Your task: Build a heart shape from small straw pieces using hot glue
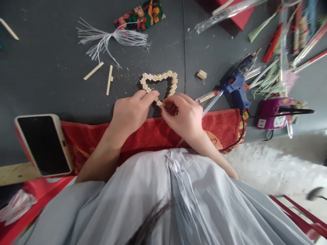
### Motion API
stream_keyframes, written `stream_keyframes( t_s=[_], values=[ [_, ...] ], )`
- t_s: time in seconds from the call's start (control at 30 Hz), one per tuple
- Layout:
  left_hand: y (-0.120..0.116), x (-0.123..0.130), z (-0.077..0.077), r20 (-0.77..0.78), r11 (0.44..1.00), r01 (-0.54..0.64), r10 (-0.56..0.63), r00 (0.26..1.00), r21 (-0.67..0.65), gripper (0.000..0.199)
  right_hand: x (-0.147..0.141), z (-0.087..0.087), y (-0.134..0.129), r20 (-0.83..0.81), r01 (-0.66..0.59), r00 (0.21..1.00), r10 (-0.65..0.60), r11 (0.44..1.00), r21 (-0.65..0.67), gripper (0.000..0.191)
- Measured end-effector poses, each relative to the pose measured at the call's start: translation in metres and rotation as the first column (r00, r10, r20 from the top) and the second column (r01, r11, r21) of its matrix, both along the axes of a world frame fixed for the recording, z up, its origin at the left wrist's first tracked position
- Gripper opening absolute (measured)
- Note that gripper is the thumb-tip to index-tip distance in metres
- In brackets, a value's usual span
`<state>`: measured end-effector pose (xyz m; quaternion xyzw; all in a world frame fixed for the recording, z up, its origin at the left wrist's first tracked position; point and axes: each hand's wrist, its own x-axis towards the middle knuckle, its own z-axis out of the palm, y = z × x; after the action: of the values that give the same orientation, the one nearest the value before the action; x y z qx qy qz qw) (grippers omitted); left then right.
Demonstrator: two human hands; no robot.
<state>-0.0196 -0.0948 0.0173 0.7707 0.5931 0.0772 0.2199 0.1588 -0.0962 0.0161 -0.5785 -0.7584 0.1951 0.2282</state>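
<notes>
A heart-shaped ring of cream beads [174, 81] lies on the dark grey table, its point toward me. My left hand [133, 110] pinches the ring's lower left side between thumb and finger. At the lower tip, my right hand [184, 114] has its fingertips closed on the beads. Part of the ring's lower edge is hidden behind my fingers. Up and to the left are a bundle of white cords [130, 36] and two thin pale sticks, one of them a stick [109, 81] with a short piece beside it.
A blue glue gun [236, 85] with a cable lies to the right, near a purple power socket block [273, 114]. A phone [44, 144] rests at the left on a red towel [84, 134]. Coloured cords and plastic-wrapped strips crowd the upper right, near a flowered pouch [140, 16] further left.
</notes>
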Motion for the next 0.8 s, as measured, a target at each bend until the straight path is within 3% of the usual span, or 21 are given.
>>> stream_keyframes(
  t_s=[0.47,0.8],
  values=[
    [-0.0002,-0.0001,-0.0004,-0.032,0.999,0.013,-0.012,0.999,0.037,0.037,-0.0021,0.0037,0.0025,0.024,0.031,0.999,-0.030,0.997,-0.068,0.008],
    [0.0004,0.0002,0.0034,-0.087,1.000,0.028,-0.028,0.996,0.000,0.038,-0.0018,0.0017,0.0020,0.033,0.030,0.999,-0.029,0.999,-0.018,0.009]
  ],
)
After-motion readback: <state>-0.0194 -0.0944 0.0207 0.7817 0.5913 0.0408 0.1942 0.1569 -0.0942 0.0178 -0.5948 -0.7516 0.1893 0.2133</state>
